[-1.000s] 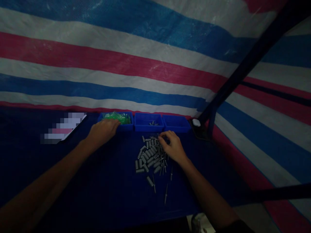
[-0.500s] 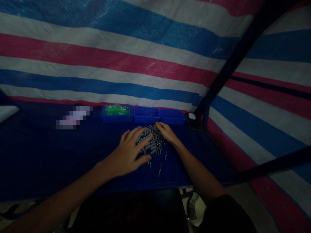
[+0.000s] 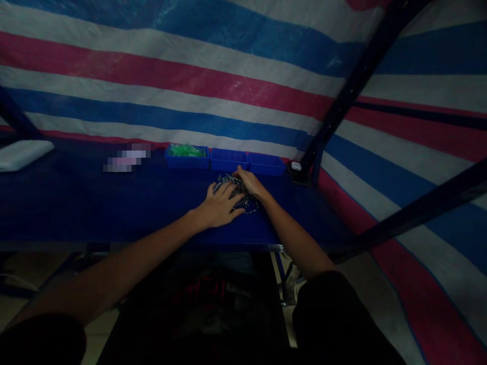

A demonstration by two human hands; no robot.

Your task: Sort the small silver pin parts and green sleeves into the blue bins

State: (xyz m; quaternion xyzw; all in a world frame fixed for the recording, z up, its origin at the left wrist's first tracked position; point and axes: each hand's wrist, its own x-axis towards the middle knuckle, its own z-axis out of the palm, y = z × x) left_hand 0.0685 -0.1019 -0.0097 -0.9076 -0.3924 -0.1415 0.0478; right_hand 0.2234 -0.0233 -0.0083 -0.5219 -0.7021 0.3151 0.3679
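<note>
1. Striped sheeting (image 3: 152,68) in red, white and blue hangs behind a dark blue tabletop (image 3: 160,197); a metal post (image 3: 340,96) slants up at the right, and the light is dim.
2. Small metal parts (image 3: 225,179) lie in a heap on the tabletop, beneath and between the two hands, just in front of the blue bins.
3. Handling, as judged from appearance: each piece should be light, stiff and hard, hardly fragile, and smooth enough to slip or roll. Single pieces are best pinched across the middle between thumb and finger; the heap is better cupped from its sides.
4. Appearance: the parts are dull grey to silvery, some short and stubby, others thin and pin-like, the latter straggling at the near right edge. Much of the heap is hidden.
5. Left hand (image 3: 220,207): its fingers are spread open, palm down, over the heap.
6. Right hand (image 3: 250,183): it borders the heap's right side; whether its fingers grip any piece cannot be told.
7. Behind stand a left bin (image 3: 188,161) holding green bagged material (image 3: 186,150), a middle bin (image 3: 229,161) and a right bin (image 3: 266,165).
</note>
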